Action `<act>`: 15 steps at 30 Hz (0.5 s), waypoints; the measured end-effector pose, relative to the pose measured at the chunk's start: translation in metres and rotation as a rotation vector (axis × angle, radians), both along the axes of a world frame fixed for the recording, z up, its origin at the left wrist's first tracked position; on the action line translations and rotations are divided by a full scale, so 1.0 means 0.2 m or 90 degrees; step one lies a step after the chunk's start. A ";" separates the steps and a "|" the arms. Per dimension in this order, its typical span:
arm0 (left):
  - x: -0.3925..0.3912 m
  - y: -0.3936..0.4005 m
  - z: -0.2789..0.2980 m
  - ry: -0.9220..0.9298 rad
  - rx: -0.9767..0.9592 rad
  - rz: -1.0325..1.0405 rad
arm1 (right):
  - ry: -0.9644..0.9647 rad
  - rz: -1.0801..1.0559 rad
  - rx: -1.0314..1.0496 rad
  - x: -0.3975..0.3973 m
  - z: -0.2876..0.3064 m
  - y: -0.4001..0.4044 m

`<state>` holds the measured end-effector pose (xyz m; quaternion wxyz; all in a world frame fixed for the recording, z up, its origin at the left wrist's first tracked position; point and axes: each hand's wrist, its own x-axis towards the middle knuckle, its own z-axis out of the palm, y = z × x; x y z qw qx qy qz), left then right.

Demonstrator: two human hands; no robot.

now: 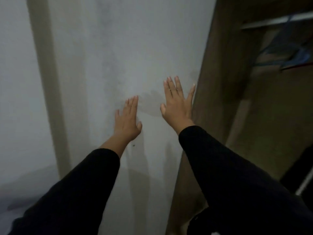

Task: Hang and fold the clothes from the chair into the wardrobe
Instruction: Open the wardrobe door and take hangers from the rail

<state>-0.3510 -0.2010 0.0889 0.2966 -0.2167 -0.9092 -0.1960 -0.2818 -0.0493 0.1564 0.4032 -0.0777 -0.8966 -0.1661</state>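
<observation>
Both hands are raised in front of a large pale grey panel (118, 56), apparently the wardrobe door. My left hand (127, 119) has straight fingers pointing up and holds nothing. My right hand (177, 102) is spread flat, its fingers by the panel's right edge, also holding nothing. Whether either palm touches the panel I cannot tell. To the right the brown wooden wardrobe (225, 65) stands open, with a pale rail (274, 21) near the top and blue hangers (288, 55) below it. The view is blurred. The chair and its clothes are out of view.
A beige vertical strip (49, 82) runs down the left of the panel. The wardrobe's brown inner wall (271, 124) fills the right side. A dark shape with a white edge (303, 182) sits at the lower right. Both my sleeves are black.
</observation>
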 end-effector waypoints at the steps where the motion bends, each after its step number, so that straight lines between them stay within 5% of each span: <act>1: 0.01 0.07 0.05 0.007 0.008 -0.024 | 0.004 -0.026 -0.001 0.05 0.03 0.06; 15: 0.16 1.02 0.57 0.143 0.073 -0.279 | 0.115 -0.259 0.019 0.49 0.39 0.75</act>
